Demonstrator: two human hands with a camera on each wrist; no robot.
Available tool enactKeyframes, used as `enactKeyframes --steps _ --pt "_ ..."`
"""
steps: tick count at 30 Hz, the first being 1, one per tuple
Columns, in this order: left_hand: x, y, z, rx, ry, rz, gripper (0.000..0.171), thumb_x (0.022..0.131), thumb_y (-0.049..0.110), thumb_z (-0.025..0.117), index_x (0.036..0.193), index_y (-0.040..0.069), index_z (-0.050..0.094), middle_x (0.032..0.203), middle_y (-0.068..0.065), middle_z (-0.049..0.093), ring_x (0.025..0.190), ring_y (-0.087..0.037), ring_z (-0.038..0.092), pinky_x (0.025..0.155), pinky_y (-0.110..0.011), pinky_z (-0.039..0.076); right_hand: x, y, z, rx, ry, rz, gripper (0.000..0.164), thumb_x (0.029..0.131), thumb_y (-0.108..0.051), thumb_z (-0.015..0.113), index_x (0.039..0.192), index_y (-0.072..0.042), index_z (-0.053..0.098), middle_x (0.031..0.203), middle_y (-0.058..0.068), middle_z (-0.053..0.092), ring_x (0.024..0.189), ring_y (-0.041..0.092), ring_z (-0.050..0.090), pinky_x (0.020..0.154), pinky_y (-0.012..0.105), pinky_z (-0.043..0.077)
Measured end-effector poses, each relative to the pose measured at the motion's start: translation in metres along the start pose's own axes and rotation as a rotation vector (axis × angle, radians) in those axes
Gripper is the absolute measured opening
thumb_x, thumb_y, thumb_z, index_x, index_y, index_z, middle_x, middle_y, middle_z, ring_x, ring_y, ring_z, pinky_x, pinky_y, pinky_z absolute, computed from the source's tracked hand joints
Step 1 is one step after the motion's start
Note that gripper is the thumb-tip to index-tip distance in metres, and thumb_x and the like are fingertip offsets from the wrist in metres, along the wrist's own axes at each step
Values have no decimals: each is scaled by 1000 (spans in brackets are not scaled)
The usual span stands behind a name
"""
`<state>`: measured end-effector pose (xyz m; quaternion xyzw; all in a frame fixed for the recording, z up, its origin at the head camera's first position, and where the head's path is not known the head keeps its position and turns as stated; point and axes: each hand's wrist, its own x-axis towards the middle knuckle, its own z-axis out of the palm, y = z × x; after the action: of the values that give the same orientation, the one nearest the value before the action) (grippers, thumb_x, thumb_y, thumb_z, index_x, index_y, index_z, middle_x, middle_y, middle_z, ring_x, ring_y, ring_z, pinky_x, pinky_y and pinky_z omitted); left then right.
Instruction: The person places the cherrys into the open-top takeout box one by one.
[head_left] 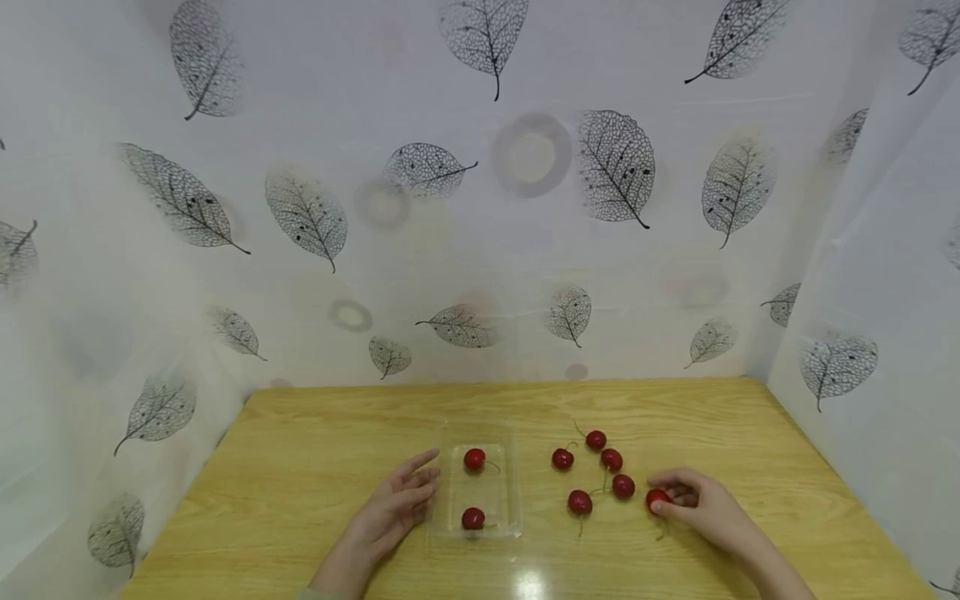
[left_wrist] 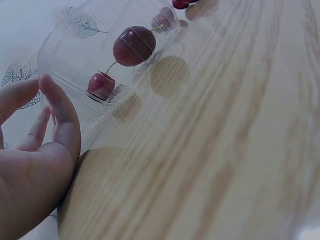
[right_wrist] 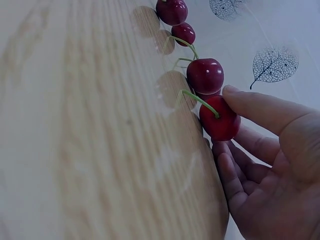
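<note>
Fingers (right_wrist: 229,172) of the right hand (head_left: 705,507) pinch one cherry (right_wrist: 220,119), near five loose cherries (head_left: 580,502) on the wooden table (head_left: 337,425); the left hand (head_left: 393,508), relaxed, is just beside a clear tray (head_left: 480,492) containing two more cherries (head_left: 474,459).

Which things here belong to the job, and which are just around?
Job:
cherry held in the right hand
clear tray by the left hand
two cherries inside it
five loose cherries, probably

Just around:
wooden tabletop
leaf-print sheeting
</note>
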<state>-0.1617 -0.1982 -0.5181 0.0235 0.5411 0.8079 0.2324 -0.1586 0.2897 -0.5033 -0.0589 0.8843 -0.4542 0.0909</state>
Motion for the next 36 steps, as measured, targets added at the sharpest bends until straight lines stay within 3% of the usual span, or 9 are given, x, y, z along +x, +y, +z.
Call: enactKeyframes --steps 7,15,26,32,36 --pt "-1 -1 0 -2 9 -9 57 106 1 57 159 19 44 131 4 53 99 -1 58 88 -16 54 -3 0 0 -9 -15 -24 33 96 -17 80 121 3 72 113 13 74 87 -6 59 76 20 55" --pt "0 -2 0 -8 3 -7 58 107 0 56 160 19 43 130 5 53 100 -1 58 89 -17 54 -2 -3 -1 -20 -3 26 33 96 -17 79 122 1 72 116 12 74 87 -4 59 76 21 55" --pt "1 -1 1 -8 20 -15 59 106 1 58 160 19 44 132 3 53 101 -2 58 89 -18 54 3 -6 -3 -18 -8 -36 33 97 -16 77 123 4 71 115 15 75 87 -5 62 77 21 57" --pt "0 -1 0 -8 21 -16 58 106 1 58 160 19 44 132 3 53 101 -2 58 89 -18 54 11 -20 -1 -12 5 -28 35 96 -17 79 124 2 72 115 13 76 91 -2 64 81 20 57" --pt "0 -1 -1 -6 22 -12 58 106 2 58 160 19 44 132 3 53 101 -2 57 88 -18 53 16 -34 1 -37 9 -22 38 94 -21 81 126 -1 72 121 12 75 99 6 67 85 19 56"
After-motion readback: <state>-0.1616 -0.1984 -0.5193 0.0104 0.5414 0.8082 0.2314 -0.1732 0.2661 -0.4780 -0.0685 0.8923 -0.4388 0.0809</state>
